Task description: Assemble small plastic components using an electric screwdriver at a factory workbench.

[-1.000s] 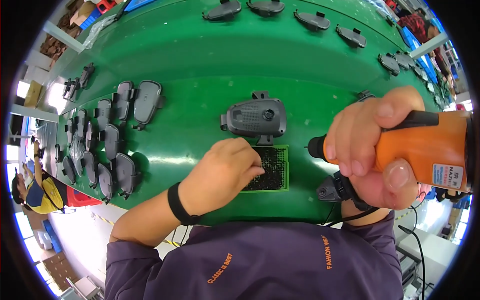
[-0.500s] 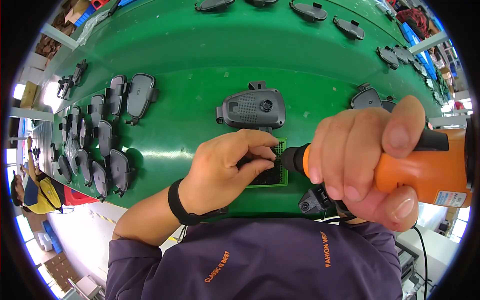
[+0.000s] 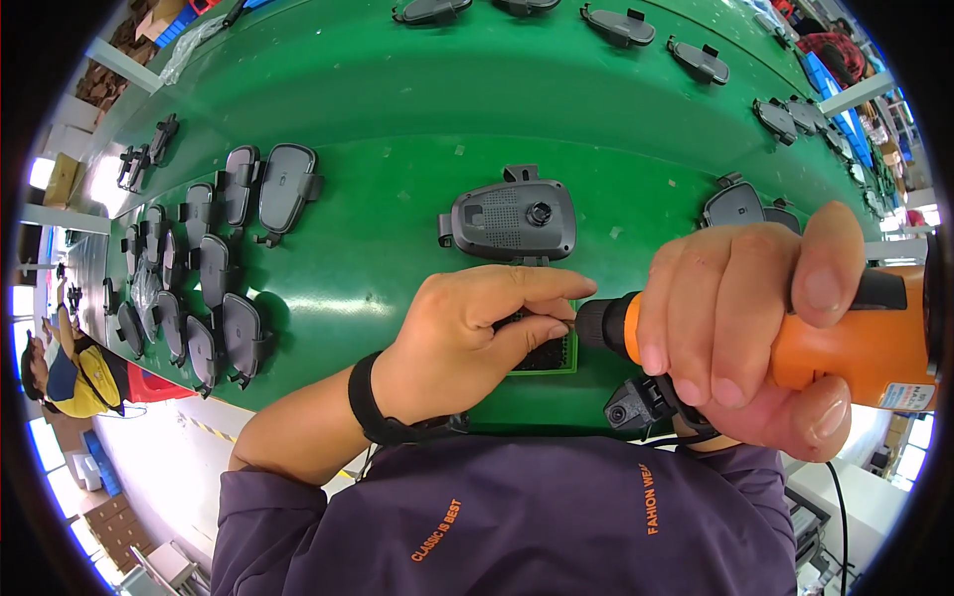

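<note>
My right hand (image 3: 740,308) is wrapped round an orange electric screwdriver (image 3: 845,343), its black nose (image 3: 603,325) pointing left. At the tip of that nose, my left hand (image 3: 462,323) has its thumb and fingers drawn together around the thin bit. Whatever is pinched there is too small to make out. Beneath the left fingers sits a small green tray (image 3: 571,360) of tiny dark pieces, partly hidden by the hand. Just beyond lies a grey phone-holder body (image 3: 514,221), its back up, with a round ball mount and a slotted grille.
Several similar holders (image 3: 241,336) lie in rows on the left of the green table (image 3: 378,238). More holders (image 3: 733,204) lie at the right and along the far side. A small black camera-like device (image 3: 636,405) is by my right wrist. Another person (image 3: 84,382) is at far left.
My left hand has come up out of the tray toward the screwdriver's tip, with its index finger now stretched further over the bit. The screwdriver has shifted slightly to the right.
</note>
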Motion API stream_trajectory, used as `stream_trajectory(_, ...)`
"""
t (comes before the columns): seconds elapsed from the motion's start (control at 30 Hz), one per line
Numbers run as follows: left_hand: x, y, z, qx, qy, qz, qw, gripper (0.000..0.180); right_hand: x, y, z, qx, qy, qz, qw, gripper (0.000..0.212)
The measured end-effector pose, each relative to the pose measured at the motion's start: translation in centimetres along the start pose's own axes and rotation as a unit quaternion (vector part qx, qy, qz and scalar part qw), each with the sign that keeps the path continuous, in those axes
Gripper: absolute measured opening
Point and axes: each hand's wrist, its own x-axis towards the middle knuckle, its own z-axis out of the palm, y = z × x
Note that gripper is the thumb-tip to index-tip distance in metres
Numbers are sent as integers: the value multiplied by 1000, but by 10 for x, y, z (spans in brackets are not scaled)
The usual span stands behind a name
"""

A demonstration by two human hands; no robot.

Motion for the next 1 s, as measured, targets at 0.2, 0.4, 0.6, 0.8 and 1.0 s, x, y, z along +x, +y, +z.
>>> stream_trajectory(0.2, 13, 2, -23, 213, 35, 154, 964, 48, -4, 8, 1, -69, 82, -15, 994, 42)
stream_trajectory(0.4, 16, -6, -35, 398, 65, 82, 911, 48, 3, 29, -14, -106, 160, 18, 981, 41)
stream_trajectory(0.6, 15, -13, -35, 364, 72, 81, 925, 45, 3, 36, -11, -107, 159, 26, 981, 41)
stream_trajectory(0.8, 14, -16, -37, 350, 77, 83, 930, 42, 3, 44, -9, -80, 151, 36, 985, 33)
stream_trajectory(1.0, 15, -15, -34, 351, 86, 81, 929, 42, -1, 46, -7, -78, 151, 38, 985, 31)
